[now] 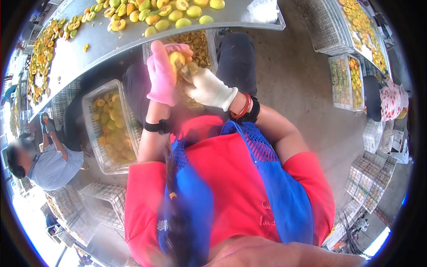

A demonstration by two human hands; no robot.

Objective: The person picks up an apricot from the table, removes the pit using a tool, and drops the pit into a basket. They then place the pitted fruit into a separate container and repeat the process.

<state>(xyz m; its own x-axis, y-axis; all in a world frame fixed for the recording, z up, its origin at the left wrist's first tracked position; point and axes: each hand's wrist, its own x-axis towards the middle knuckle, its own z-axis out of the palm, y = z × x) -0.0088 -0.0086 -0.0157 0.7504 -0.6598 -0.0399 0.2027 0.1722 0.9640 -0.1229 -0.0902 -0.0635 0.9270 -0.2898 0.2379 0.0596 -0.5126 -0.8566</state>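
At far left a co-worker (51, 167) in a checked shirt bends over white plastic baskets. Above runs a curved metal surface (75, 58) strewn with whole and halved fruit (175, 15), yellow and green. Below its edge sits a white crate (89, 129) filled with yellow fruit halves.

At centre the person wearing the camera, in a red top and blue apron, works with both hands raised just under the surface's edge. The left hand (161, 75), in a pink glove, is closed around a yellow fruit (177, 59). The fruit sits at the fingertips, between the two hands, with its cut or peeled face showing. A black wristband (156, 127) circles that wrist.

Just right of the fruit and touching it is the right hand (208, 89), in a white glove. Its fingers are curled in against the fruit's lower side. Whether they pinch a tool or the fruit itself, and how tightly they close, cannot be told. A red bangle (242, 107) sits at that wrist. Behind the hands is a second crate (212, 44) of fruit pieces.

At right, trays of fruit (344, 82) stand on the concrete floor beside another person (391, 101) in a patterned garment. Stacked empty crates (373, 178) stand below them.
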